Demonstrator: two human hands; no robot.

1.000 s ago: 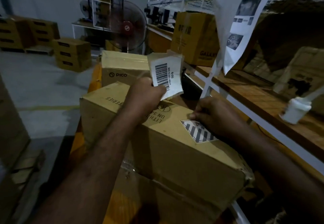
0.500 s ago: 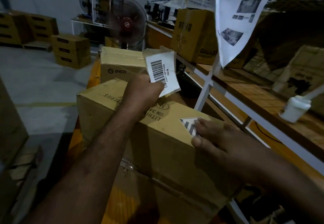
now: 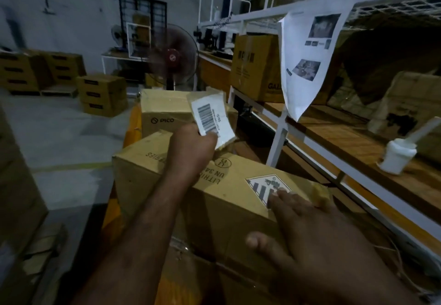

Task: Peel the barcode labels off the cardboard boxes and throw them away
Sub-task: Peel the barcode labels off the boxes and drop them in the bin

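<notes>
Two hands are at a box. Nearest, the right hand lies flat on its top, fingers straight and spread, fingertips on a striped diamond sticker, thumb over the front edge. Further on, the left hand pinches a peeled barcode label, raised above the box's far edge. Behind it sits a PICO box. To the right, a white bottle stands on a wooden shelf, and a printed sheet hangs from the rack above. A fan stands beyond.

Near box before PICO box — shelf rack right
</notes>
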